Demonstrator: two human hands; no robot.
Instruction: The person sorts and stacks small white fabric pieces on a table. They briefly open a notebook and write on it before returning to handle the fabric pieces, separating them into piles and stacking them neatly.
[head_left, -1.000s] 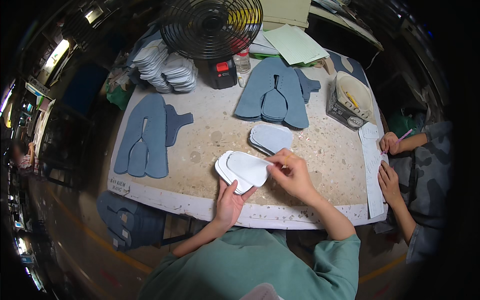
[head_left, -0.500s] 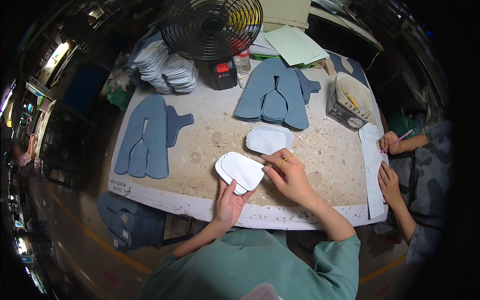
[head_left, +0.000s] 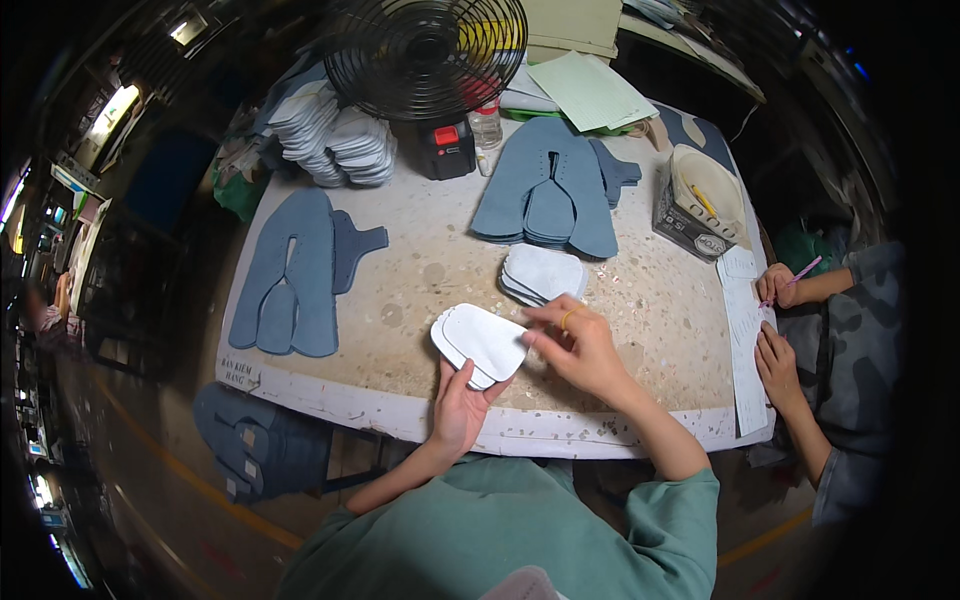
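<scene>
My left hand [head_left: 459,410] holds a small stack of white, rounded shoe pieces [head_left: 487,338] above the near side of the table, thumb on the front and fingers behind. My right hand [head_left: 580,350], with a yellow band on one finger, is at the right edge of that stack. Its thumb and index finger are apart, with nothing visible between them; the other fingers are curled. Just beyond lies a pile of similar white pieces [head_left: 545,273], slightly fanned, its near edge partly behind my right fingers.
Blue-grey shoe uppers lie in a left stack [head_left: 312,250] and a far stack [head_left: 545,190]. A black fan [head_left: 425,60] stands at the back, near piled pale pieces [head_left: 345,145]. At right are a box [head_left: 690,205], a paper strip [head_left: 745,345] and another person's hands [head_left: 780,365].
The white pile on the table has shifted slightly right and looks more tightly stacked. My right hand has moved a little, its thumb and index finger opening; my left hand stays put.
</scene>
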